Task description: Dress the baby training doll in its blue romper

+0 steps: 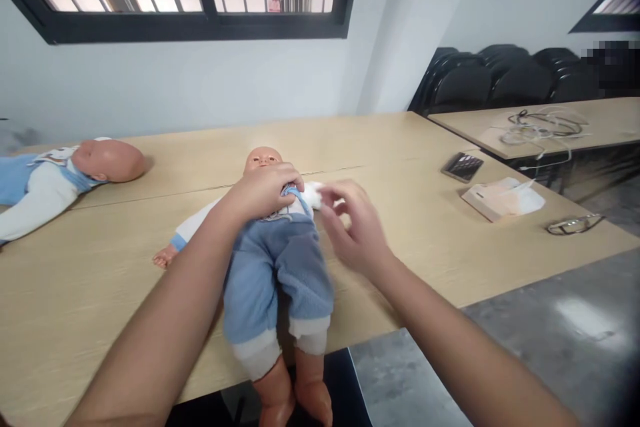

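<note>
A baby doll point(276, 260) lies on its back on the table, feet over the near edge, in a white top with blue trim and blue trousers. My left hand point(270, 190) is over its chest, fingers closed on the blue-edged cloth of the top point(299, 199). On the other side, my right hand point(356, 227) is slightly blurred, with thumb and fingers curled together at the doll's white sleeve point(313, 195). The doll's hand on that side is hidden. Its other arm stretches out to the left, beyond my left forearm.
A second doll point(107, 160) lies on the left of the wooden table point(390, 153). To the right are a phone point(463, 167), a tissue pack point(500, 200) and glasses point(575, 224). Cables point(545, 125) lie on another table, near stacked black chairs point(520, 80).
</note>
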Demonstrator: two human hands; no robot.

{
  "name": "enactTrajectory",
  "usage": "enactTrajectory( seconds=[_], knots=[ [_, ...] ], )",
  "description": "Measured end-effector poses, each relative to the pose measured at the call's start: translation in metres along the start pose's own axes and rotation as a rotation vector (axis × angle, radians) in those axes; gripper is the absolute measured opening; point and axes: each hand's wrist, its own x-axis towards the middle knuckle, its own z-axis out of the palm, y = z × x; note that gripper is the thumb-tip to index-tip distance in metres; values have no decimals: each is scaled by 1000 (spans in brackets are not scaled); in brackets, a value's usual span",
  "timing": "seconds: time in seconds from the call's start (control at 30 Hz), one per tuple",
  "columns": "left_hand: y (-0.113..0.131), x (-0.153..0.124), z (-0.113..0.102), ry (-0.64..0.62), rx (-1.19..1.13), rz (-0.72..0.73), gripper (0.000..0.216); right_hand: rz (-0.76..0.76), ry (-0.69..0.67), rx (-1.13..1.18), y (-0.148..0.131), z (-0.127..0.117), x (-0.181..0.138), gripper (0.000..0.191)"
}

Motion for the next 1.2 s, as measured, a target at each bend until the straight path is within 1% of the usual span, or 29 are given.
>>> enactTrajectory(
  seconds=[0.1, 0.17, 0.2, 0.27, 0.33, 0.4, 0.5, 0.53, 0.57, 0.6, 0.67, 0.77, 0.8, 0.87, 0.97, 1.07, 1.2],
  knots=[
    [1, -1, -1, 10, 16, 2, 23, 171, -108, 98, 38, 22, 20, 22],
    [1, -1, -2, 17, 26, 7, 23, 284, -188, 193, 58, 31, 19, 21],
    [0, -1, -2, 20, 28, 10, 24, 317, -198, 227, 64, 34, 17, 22],
    [0, -2, -3, 27, 30, 10, 24, 314, -155, 237, 68, 34, 11, 23],
    [0, -2, -4, 30, 39, -3, 24, 249, -85, 153, 66, 33, 8, 19],
    [1, -2, -3, 28, 47, -21, 23, 209, 13, -14, 61, 33, 7, 16],
    [7, -1, -1, 17, 44, -44, 23, 213, 189, -289, 54, 35, 7, 23],
    [10, -1, 0, 11, 51, -47, 24, 206, 224, -349, 53, 37, 7, 25],
    [12, 0, 2, 6, 65, -49, 24, 195, 230, -387, 52, 38, 6, 27],
    [15, 1, 4, 0, 89, -45, 25, 181, 212, -403, 53, 39, 5, 28],
    [18, 2, 7, -13, 146, -7, 25, 164, 127, -378, 54, 39, 3, 28],
    [18, 3, 10, 27, 189, 79, 27, 196, 5, -180, 59, 33, 1, 17],
    [17, 3, 10, 58, 187, 93, 28, 209, -35, -102, 62, 30, 1, 17],
    [14, 3, 9, 120, 176, 84, 28, 228, -120, -14, 66, 23, 1, 20],
    [12, 2, 8, 148, 165, 52, 28, 233, -238, -36, 72, 16, 1, 17],
    [13, 2, 8, 144, 156, 44, 29, 219, -259, 0, 74, 15, 1, 10],
    [13, 4, 9, 132, 151, 34, 30, 223, -310, 81, 74, 16, 1, 7]
  ],
)
